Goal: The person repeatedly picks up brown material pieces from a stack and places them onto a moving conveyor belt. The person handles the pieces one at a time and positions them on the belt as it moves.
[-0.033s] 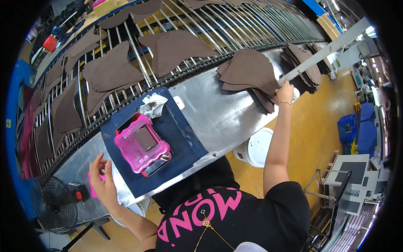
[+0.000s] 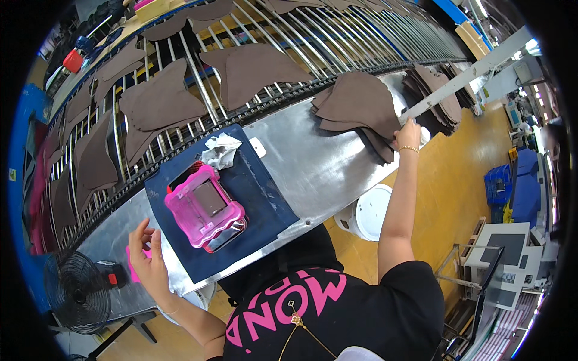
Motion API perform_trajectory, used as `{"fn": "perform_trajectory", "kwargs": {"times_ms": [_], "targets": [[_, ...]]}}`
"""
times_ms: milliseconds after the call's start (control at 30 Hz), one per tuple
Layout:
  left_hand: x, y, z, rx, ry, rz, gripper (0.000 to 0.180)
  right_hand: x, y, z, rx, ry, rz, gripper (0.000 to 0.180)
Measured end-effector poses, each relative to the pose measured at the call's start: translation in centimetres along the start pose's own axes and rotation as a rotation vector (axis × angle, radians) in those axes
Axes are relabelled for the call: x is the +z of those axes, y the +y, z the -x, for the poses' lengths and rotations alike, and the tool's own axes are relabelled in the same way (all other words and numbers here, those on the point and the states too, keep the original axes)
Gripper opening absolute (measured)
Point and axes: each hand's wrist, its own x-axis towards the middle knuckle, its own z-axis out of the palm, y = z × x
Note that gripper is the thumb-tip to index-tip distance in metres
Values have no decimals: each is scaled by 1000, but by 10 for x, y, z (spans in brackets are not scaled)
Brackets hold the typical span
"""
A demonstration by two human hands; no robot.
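Apparently we reach our right hand (image 2: 409, 133) to the table's far right edge, gripping the top of a fanned stack of brown leather cut pieces (image 2: 358, 105), maybe five, while our left hand (image 2: 146, 257) clasps one small pink tool (image 2: 133, 265) at the near left edge beside one pink plastic tray (image 2: 203, 207) on one navy mat (image 2: 253, 192).

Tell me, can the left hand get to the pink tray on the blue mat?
Probably yes. The left hand sits at the blue mat's near corner, holding something small and pink, and the pink tray lies close beside it with nothing between them.
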Motion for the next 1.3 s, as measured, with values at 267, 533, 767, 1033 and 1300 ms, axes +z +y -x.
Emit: {"fn": "perform_trajectory", "kwargs": {"times_ms": [267, 533, 767, 1033, 1300], "targets": [[0, -2, 1, -6, -13, 18, 26, -28, -15, 21, 172, -294, -252, 24], [8, 17, -10, 49, -40, 29, 29, -69, -51, 45, -182, -57, -460, 30], [25, 39, -31, 238, 108, 123, 45, -143, -138, 115, -547, -235, -1154, 26], [-12, 38, -30, -149, -89, 695, 40, -131, -216, 200, -861, -891, -1571, 26], [-95, 43, -18, -102, 402, 102, 21, -90, -256, 240, -1268, -713, -1009, 27]]}}
